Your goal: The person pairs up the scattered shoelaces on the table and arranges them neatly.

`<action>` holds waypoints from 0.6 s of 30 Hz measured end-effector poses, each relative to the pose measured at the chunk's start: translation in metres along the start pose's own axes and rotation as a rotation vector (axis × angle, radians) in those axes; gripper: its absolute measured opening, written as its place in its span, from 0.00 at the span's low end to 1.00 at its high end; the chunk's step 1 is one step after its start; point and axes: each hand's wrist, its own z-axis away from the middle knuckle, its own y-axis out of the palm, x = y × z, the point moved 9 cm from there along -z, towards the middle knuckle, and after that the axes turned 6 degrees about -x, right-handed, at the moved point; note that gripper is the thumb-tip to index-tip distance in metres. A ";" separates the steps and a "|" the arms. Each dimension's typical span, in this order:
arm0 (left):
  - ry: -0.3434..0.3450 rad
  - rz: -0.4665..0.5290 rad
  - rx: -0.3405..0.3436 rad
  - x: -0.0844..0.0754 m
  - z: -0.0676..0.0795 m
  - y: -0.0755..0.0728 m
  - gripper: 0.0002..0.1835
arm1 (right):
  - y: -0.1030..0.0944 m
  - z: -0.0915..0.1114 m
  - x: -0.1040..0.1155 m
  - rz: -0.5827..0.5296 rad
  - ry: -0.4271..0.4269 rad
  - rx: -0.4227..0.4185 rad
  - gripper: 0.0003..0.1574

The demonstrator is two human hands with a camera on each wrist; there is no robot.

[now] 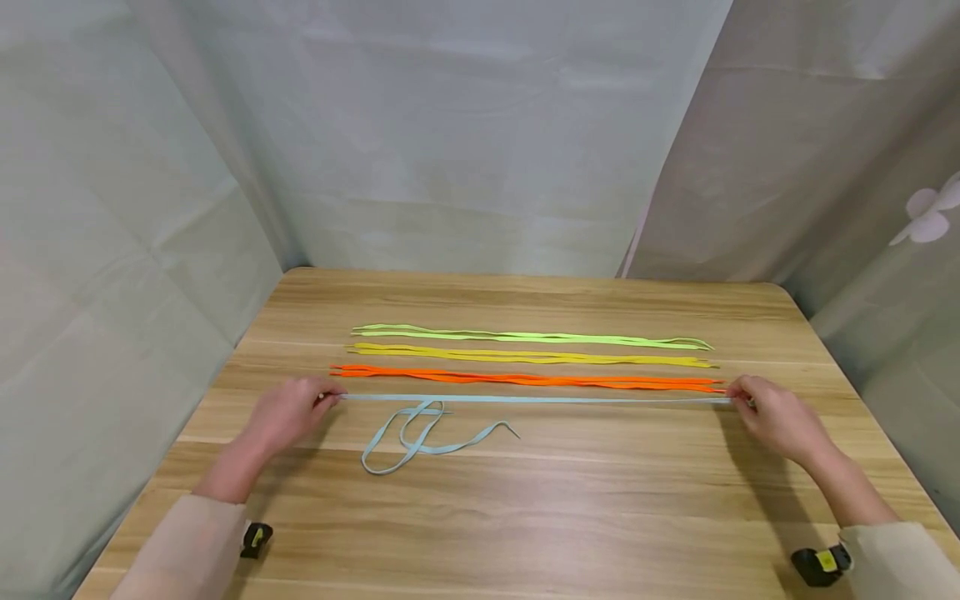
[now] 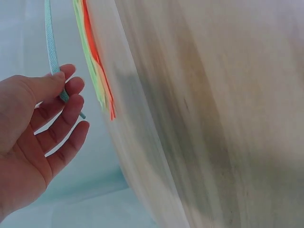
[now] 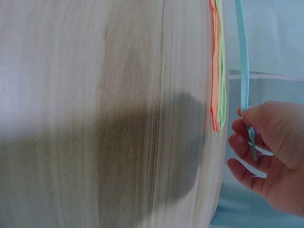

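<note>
A light blue shoelace (image 1: 525,399) is pulled straight across the table between the two hands, above the wood. My left hand (image 1: 288,410) pinches its left end between thumb and forefinger; in the left wrist view the lace's tip pokes out below the fingers. At the other end my right hand (image 1: 776,421) pinches the lace likewise, a short tail hanging past its fingertips (image 3: 237,166). Curled loosely on the table below the taut lace is more light blue lace (image 1: 442,450). Whether the two join cannot be told.
Beyond the taut lace, orange laces (image 1: 525,379), yellow laces (image 1: 525,357) and lime green laces (image 1: 525,337) lie in straight, roughly parallel rows on the wooden table (image 1: 570,517). Pale cloth (image 1: 465,142) hangs behind and along both sides.
</note>
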 end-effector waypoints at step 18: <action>-0.119 -0.008 0.060 0.035 -0.017 0.021 0.03 | 0.020 -0.003 -0.008 0.016 0.025 0.066 0.08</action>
